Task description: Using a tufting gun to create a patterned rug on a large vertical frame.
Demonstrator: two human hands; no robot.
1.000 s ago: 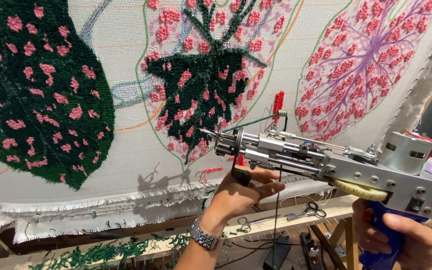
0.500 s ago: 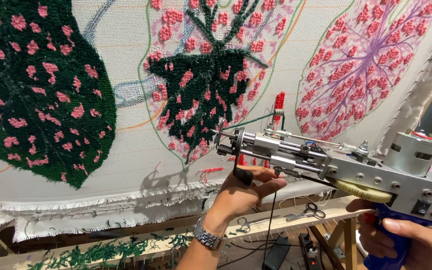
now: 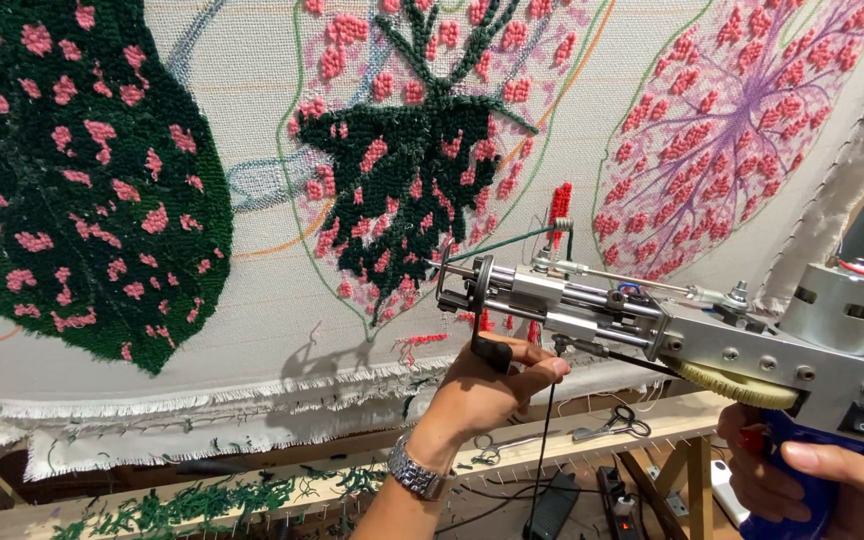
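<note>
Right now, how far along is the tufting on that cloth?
Done: the big dark green leaf with pink spots looks fully filled. Partly done: the middle leaf has its green centre tufted, while much of its outlined area is bare cloth. In hand: the tufting gun, right hand on the blue grip, left hand on the front handle. Left: the pink leaf looks sparse.

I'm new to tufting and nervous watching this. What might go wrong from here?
The left hand grips the front handle just under the tufting gun's needle end, so fingers could get nicked. The green yarn feeding the gun might snag. The tip sits near the finished dark leaf, so a slip could mar it.
</note>
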